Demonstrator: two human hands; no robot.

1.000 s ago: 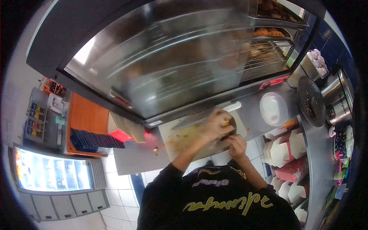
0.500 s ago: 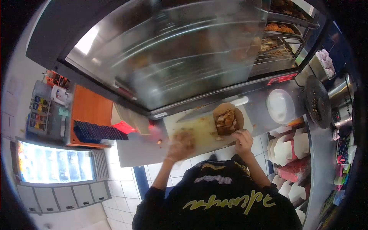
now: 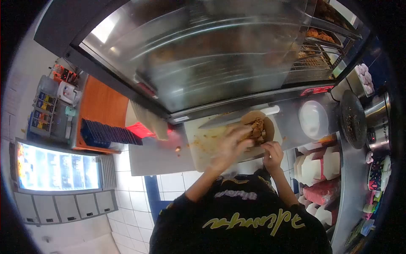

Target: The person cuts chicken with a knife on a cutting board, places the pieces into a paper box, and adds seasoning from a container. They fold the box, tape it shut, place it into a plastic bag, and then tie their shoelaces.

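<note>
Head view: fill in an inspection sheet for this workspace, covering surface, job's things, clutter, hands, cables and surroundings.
Surface: pale cutting board, stained, on a counter.
Job's things: open brown box holding chopped food, on the board.
Clutter: knife along the board's far edge; white container to the right; scraps left of the board.
Hands: left hand, blurred, at the box's left side; right hand at its near edge; both grips unclear.
Cables: nothing seen clearly.
Surroundings: glass-fronted cabinet ahead; dark pan and cartons right; lit fridge left.
</note>
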